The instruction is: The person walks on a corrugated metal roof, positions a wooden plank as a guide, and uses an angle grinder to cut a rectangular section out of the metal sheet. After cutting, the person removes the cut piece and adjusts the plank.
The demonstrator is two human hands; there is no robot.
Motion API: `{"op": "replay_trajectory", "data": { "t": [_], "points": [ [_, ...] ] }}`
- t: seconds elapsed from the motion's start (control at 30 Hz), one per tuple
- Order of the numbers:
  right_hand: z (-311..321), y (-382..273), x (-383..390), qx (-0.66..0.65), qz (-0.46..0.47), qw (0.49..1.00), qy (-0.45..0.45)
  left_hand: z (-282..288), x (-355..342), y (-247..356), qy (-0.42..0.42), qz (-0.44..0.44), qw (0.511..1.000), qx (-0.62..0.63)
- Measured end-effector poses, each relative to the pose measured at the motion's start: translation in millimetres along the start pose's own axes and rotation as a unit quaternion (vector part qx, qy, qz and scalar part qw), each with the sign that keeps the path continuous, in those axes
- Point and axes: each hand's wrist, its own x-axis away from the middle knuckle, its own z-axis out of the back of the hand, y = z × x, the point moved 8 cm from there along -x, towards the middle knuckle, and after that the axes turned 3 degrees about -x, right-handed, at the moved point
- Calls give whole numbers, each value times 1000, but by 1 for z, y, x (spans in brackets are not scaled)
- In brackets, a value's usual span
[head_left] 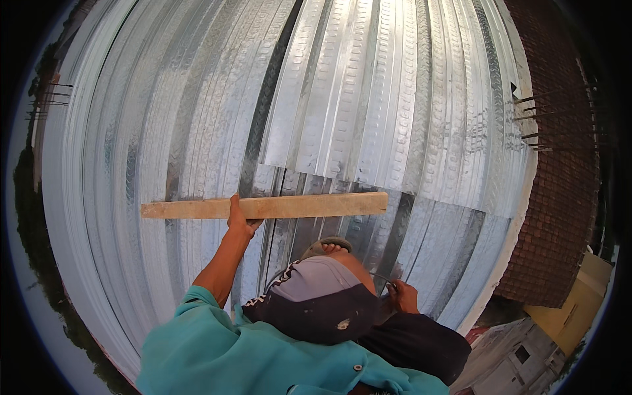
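Note:
A long pale wooden board [309,206] lies crosswise in front of me, over the ribbed metal sheets. My left hand [243,220] is closed round it, left of its middle, with the thumb over the top. Low on the right, beside my bent knee, my right hand [403,296] is closed. A thin dark wire-like piece [382,278] comes out of its fingers toward my leg; the rest of it is hidden. My sandalled foot [334,245] stands on the metal just below the board.
Shiny ribbed metal sheets [342,85] cover the surface, with overlapping edges and a dark gap [268,85] between runs. Along the right runs a pale edge [526,191], with rebar ends [530,118] sticking out. Beyond are a brown tiled roof [556,197] and buildings lower down.

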Motion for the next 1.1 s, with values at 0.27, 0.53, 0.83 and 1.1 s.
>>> {"op": "replay_trajectory", "data": {
  "t": [0.27,0.53,0.83,1.1],
  "points": [
    [113,40,-68,207,88,969,107,-30,43,12,-243,19,855,-458],
    [141,87,-98,119,-124,985,17,-206,62,153,-56,-572,630,-523],
    [252,80,-100,-60,-137,955,255,-238,-44,137,-143,-413,805,-401],
    [324,169,-129,-431,-207,799,364,-234,-50,147,-131,-308,853,-400]
  ]
}}
